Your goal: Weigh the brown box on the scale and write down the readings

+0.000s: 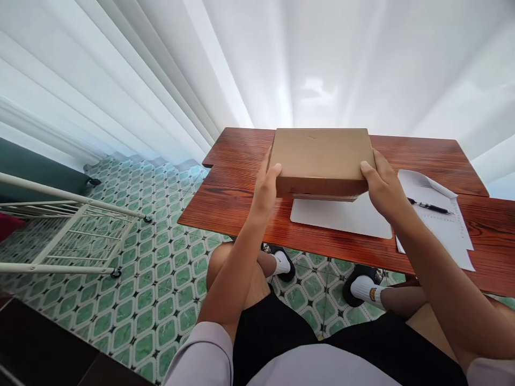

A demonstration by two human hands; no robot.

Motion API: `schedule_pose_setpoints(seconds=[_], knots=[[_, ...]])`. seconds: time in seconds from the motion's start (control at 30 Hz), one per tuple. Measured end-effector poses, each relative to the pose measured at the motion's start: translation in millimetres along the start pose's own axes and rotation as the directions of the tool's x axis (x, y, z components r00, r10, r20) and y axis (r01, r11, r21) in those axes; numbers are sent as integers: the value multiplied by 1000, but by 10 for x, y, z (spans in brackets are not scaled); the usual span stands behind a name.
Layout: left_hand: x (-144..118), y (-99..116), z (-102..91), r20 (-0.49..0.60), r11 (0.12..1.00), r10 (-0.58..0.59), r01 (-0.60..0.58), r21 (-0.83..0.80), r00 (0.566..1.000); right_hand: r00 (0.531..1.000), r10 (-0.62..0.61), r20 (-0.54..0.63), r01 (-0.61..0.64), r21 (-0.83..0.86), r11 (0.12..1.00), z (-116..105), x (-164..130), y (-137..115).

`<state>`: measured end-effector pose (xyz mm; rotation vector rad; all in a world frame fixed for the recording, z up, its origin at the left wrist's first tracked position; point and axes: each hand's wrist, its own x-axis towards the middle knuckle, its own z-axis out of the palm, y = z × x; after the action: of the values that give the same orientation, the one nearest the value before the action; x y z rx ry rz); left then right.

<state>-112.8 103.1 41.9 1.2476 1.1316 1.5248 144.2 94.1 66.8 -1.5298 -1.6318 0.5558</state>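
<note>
Flat brown cardboard box [322,161]: lid closed, held level just above the table between both hands. Left hand [266,187] clamped on the box's left end, thumb on the front edge. Right hand [383,185] clamped on the right end, thumb likewise on the front edge.

Table [241,187]: reddish-brown wood-grain top, with a notched corner at far left.

White sheet [341,217]: lies flat on the table directly below the box.

Printed paper [442,225]: to the right of the white sheet, its upper corner curled; a black pen [428,205] rests on it.

Floor [161,268]: green and white patterned tiles. White wire rack [68,230] on castors stands at left. White curtains [281,64] hang behind the table.
</note>
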Motion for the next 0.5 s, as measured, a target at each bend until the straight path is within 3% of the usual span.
schedule_pose_setpoints(seconds=[0.3, 0.5], knots=[[182, 93, -655, -184, 993, 100, -111, -50, 978, 983, -147, 107, 134, 115, 984, 613, 302, -508], [182, -12, -998, -261, 990, 127, -140, -30, 957, 971, -161, 179, 142, 114, 983, 995, 378, -610]])
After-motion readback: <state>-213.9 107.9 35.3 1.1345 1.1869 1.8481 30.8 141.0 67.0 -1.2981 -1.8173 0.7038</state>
